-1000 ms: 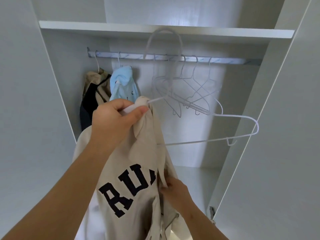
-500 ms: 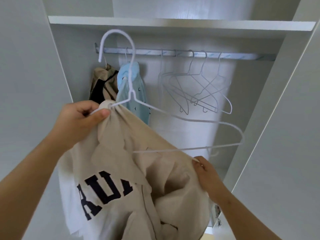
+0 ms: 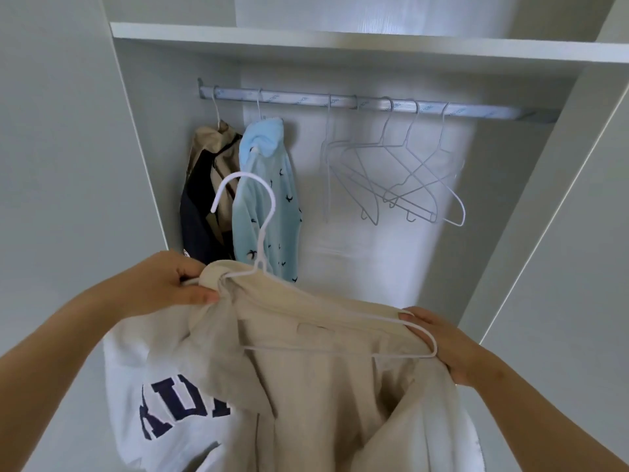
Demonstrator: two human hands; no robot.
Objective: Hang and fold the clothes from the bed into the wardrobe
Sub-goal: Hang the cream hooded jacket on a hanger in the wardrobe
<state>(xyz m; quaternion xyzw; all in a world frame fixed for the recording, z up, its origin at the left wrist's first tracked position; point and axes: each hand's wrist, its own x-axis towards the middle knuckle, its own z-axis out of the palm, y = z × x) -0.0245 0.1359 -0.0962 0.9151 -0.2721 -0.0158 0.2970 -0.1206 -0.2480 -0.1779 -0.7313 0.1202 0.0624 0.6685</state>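
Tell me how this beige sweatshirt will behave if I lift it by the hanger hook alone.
Likely floppy: the sweatshirt sags in folds under the thin wire hanger. It looks thick, so probably heavy enough to tilt or flex the wire. It may slip off the right side, where bare wire shows at the right hand; the left hand pinches the collar.

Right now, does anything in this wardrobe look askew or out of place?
Yes: the empty hangers on the rail cross each other at tilted angles, and the beige sweatshirt sits bunched on its white hanger.
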